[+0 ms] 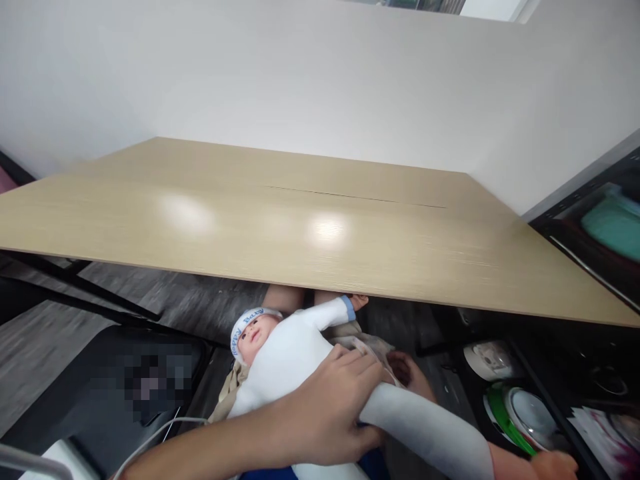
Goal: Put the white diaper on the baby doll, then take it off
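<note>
A baby doll [295, 360] in white clothes lies on its back across the person's lap. Its white cap has blue "Happy Baby" lettering. My left hand [345, 393] reaches over the doll's body and is closed around the top of its white-clothed leg [425, 417], thumb below and fingers above. That leg points to the lower right, its bare foot [555, 463] showing. Behind the leg, my right hand [413, 373] is partly hidden, its fingers curled beside a pale, see-through material [373, 347]. What those fingers hold cannot be made out.
A light wooden table [300, 220] stands in front, its near edge just beyond the doll. At left are a black chair seat [100, 393] with a blurred item and a white cable [150, 440]. At right, a dark shelf carries a green-rimmed round container [520, 417].
</note>
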A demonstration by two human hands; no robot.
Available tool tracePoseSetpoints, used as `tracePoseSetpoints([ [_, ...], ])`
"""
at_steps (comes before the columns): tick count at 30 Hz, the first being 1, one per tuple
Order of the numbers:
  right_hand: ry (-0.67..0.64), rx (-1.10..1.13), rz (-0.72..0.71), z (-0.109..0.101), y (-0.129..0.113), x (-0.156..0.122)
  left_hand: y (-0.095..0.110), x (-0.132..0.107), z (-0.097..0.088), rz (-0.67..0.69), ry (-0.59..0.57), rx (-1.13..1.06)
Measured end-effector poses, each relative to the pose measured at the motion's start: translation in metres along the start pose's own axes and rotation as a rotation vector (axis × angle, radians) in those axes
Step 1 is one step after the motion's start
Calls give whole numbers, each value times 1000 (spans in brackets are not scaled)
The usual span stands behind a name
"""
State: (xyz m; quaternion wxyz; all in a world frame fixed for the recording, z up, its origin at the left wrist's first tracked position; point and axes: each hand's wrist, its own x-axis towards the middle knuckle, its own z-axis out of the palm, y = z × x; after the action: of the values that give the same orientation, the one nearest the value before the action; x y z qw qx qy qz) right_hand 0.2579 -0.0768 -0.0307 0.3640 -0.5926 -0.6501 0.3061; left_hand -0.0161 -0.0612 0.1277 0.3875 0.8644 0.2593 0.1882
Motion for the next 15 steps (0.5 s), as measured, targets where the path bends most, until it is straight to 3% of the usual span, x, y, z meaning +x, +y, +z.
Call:
tracePoseSetpoints([
  [4, 213, 255, 158, 36, -6, 35, 2, -3, 9, 2, -142, 114],
  [7, 335, 377, 230, 48, -14, 47, 7, -6, 6, -5, -192, 163],
  [10, 396, 454, 289, 53, -17, 43, 9, -12, 1, 7, -143, 154],
  [15, 368, 498, 397, 58, -3, 12, -2, -29, 8, 84, -18, 147],
])
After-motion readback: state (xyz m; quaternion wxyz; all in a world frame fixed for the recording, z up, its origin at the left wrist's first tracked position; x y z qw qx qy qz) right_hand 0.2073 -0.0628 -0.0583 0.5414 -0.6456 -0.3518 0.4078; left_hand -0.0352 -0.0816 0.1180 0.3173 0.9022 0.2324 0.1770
